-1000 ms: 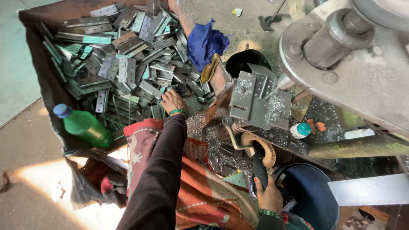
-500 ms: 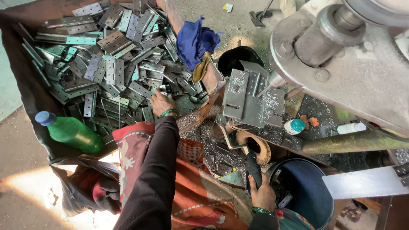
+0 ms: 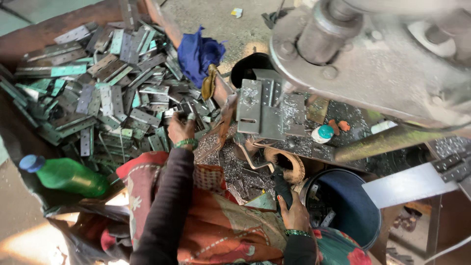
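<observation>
The left hand (image 3: 182, 130) reaches forward to the near edge of a heap of flat metal plates (image 3: 105, 93), its fingers curled down among the pieces; whether they have closed on one plate or only rest on the pile cannot be told from this angle. The right hand (image 3: 296, 216) sits low and close to the body, wrapped around a dark handle (image 3: 281, 187) that rises toward the machine's work plate (image 3: 267, 110), the grip firm and fully closed. The plates lie ahead and to the left of the person, spread across a dark sheet, their long axes pointing every way with no common direction; those nearest the left hand run roughly away from the body. The left hand is in contact with the heap, while the right hand is well apart from it, on the far side of the lap. A green bottle (image 3: 68, 175) lies on its side near the left elbow, a blue cloth (image 3: 198, 54) sits beyond the pile, and a dark round tub (image 3: 351, 206) stands just beside the right hand.
</observation>
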`<state>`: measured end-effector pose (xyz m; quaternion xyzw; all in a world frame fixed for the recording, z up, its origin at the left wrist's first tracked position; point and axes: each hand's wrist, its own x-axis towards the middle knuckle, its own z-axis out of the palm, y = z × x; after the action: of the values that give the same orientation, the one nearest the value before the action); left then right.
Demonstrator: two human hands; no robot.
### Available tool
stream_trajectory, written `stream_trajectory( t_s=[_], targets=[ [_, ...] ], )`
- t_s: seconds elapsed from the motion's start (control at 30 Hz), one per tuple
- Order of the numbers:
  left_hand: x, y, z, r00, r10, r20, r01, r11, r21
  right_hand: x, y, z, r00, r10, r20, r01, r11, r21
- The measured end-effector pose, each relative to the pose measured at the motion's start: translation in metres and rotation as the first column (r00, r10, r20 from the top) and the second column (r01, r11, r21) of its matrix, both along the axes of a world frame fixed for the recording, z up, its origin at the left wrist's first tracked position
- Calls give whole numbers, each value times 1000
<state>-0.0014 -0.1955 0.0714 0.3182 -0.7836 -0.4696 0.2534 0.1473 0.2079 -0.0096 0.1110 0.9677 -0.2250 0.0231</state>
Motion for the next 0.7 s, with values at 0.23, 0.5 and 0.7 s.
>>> stream_trajectory(
  t_s=[0.23, 0.5, 0.7],
  targets=[
    [-12, 108, 7, 777, -499, -384, 589, 791, 166, 1, 0, -5, 1000, -10, 2, 10, 1000, -17],
    [-22, 179, 28, 897, -436, 78, 424, 795, -435, 0, 2, -10, 999, -33, -9, 33, 999, 6],
    [5, 172, 30, 796, -568, 210, 578, 608, -544, -3, -1, -2, 998, -25, 58, 26, 1000, -16]
  ],
)
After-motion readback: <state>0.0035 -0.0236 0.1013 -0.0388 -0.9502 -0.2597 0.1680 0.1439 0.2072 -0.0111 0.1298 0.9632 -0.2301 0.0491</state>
